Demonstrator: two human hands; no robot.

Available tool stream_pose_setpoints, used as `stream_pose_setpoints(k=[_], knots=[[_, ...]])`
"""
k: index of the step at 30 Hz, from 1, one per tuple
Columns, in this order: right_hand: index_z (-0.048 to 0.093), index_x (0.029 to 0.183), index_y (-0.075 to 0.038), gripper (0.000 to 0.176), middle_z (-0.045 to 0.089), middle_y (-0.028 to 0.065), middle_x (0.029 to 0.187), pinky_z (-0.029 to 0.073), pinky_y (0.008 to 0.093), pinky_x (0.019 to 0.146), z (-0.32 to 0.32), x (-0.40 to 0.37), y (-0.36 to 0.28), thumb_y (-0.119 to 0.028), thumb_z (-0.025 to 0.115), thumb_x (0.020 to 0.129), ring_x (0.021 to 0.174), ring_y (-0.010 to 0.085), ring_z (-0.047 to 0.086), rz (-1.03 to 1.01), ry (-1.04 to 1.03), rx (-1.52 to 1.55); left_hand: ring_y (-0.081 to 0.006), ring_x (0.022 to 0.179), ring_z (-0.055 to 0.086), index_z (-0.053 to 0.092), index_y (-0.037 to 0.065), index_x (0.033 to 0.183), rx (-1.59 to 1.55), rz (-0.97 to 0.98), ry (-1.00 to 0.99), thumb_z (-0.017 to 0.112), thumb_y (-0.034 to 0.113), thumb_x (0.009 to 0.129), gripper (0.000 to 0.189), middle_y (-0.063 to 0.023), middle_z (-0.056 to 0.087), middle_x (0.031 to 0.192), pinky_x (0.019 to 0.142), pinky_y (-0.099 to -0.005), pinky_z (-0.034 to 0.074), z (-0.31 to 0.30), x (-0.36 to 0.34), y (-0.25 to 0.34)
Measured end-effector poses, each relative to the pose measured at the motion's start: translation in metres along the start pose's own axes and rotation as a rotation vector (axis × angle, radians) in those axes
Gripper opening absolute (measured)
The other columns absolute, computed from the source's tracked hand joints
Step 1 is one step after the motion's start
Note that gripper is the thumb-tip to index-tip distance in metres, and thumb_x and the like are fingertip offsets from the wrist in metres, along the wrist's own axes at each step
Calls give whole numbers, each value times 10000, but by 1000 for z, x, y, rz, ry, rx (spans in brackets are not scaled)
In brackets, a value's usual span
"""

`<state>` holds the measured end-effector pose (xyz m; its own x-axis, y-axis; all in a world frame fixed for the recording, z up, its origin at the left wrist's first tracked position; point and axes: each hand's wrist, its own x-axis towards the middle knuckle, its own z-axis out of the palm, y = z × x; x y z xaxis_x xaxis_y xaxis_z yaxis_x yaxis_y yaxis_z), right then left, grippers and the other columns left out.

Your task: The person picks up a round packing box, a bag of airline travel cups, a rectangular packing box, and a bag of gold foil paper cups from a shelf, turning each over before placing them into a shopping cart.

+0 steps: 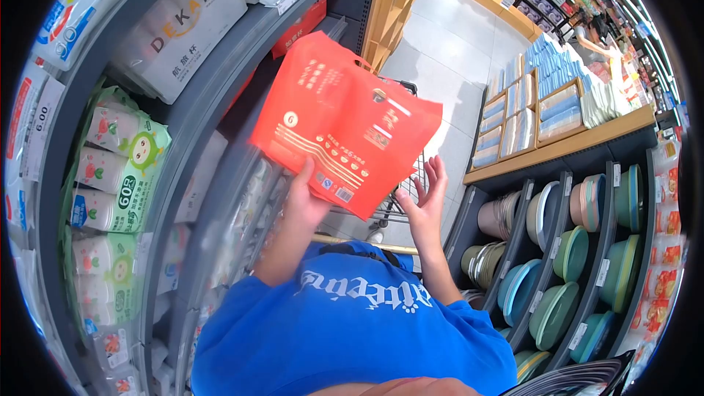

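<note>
A red printed bag [341, 128] with white lettering, a barcode and a cut-out carry slot is held up in front of me. My left hand [304, 194] grips its lower left edge, thumb on the printed face and the other fingers hidden behind. My right hand [427, 202] is by the lower right edge, fingers apart and pointing up, with the thumb close to the bag's corner. Behind the bag, a wire shopping cart [389, 209] partly shows, its handlebar [367, 243] just in front of my blue shirt.
Shelves on the left hold grey-white DEKANG packs [183, 29] and green-wrapped paper cups [114, 169]. More red packs [299, 29] sit behind the held bag. To the right, a rack holds bowls [554, 315] below folded blue cloths [557, 66]. A tiled aisle [447, 11] runs ahead.
</note>
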<state>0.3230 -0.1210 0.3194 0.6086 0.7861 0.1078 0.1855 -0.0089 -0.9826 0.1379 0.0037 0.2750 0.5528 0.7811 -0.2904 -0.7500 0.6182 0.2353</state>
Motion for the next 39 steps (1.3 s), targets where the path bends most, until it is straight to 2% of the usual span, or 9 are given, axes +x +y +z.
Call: stream_pose_setpoints(k=[2, 4, 7, 12, 15, 16, 26, 33, 39], knots=[[184, 1507, -15, 953, 379, 166, 1426, 346, 427, 1108, 4, 2, -1, -199, 777, 785, 1339, 275, 411, 83, -120, 260, -283, 1293, 496, 360, 51, 1443, -61, -109, -12, 563, 388, 975, 611, -114, 487, 1433, 1088, -490, 395, 4, -10, -11], [199, 1494, -2, 950, 421, 164, 1393, 346, 400, 1101, 8, -1, -2, -236, 783, 783, 1319, 264, 429, 175, -226, 522, -279, 1302, 487, 361, 53, 1443, -28, -113, -48, 571, 382, 973, 611, -114, 488, 1431, 1095, -482, 386, 10, -17, -21], [262, 1454, 11, 890, 460, 150, 1368, 347, 383, 1091, 14, -11, -3, -280, 777, 789, 1299, 242, 443, 78, -151, 284, -261, 1322, 463, 361, 75, 1451, 32, -123, -63, 585, 382, 966, 616, -97, 490, 1429, 1113, -461, 361, 18, -25, -27], [351, 1375, 29, 864, 540, 165, 1250, 460, 387, 993, -4, 4, -10, -349, 785, 730, 1146, 244, 565, 2, -3, 483, -252, 1332, 449, 373, 97, 1452, 1, -73, -181, 613, 409, 944, 643, -71, 491, 1431, 1121, -453, 343, 26, -37, -19], [387, 1332, 61, 812, 572, 179, 1207, 512, 376, 937, -25, 14, -15, -358, 754, 742, 1086, 250, 614, 36, -44, 536, -251, 1333, 449, 387, 96, 1445, 122, 47, -226, 628, 407, 931, 648, -68, 487, 1436, 1116, -453, 346, 32, -42, -6], [407, 1311, 75, 761, 592, 187, 1186, 528, 368, 915, -31, 16, -16, -344, 730, 764, 1052, 245, 638, 23, -35, 525, -270, 1336, 450, 385, 84, 1454, 167, 96, -237, 604, 477, 928, 692, -87, 470, 1459, 1109, -488, 350, 28, -39, -3], [372, 1347, 45, 755, 549, 184, 1244, 509, 370, 941, -60, 15, -23, -311, 711, 775, 1109, 239, 602, 99, -85, 601, -229, 1293, 503, 416, 58, 1416, 462, 334, -255, 610, 332, 960, 567, -91, 520, 1401, 1073, -442, 417, 23, -47, 21], [442, 1295, 68, 685, 613, 177, 1177, 533, 354, 904, -56, 11, -21, -341, 689, 804, 1030, 223, 653, 71, -44, 583, -240, 1270, 514, 378, 47, 1401, 581, 353, -191, 661, 182, 907, 585, -109, 507, 1370, 1067, -434, 425, 31, -54, 18], [424, 1322, 67, 691, 601, 182, 1204, 530, 357, 917, -60, 11, -16, -325, 676, 812, 1051, 231, 647, 82, -74, 590, -245, 1272, 509, 367, 26, 1403, 581, 306, -163, 673, 128, 863, 629, -120, 497, 1375, 1059, -424, 425, 29, -54, 18]])
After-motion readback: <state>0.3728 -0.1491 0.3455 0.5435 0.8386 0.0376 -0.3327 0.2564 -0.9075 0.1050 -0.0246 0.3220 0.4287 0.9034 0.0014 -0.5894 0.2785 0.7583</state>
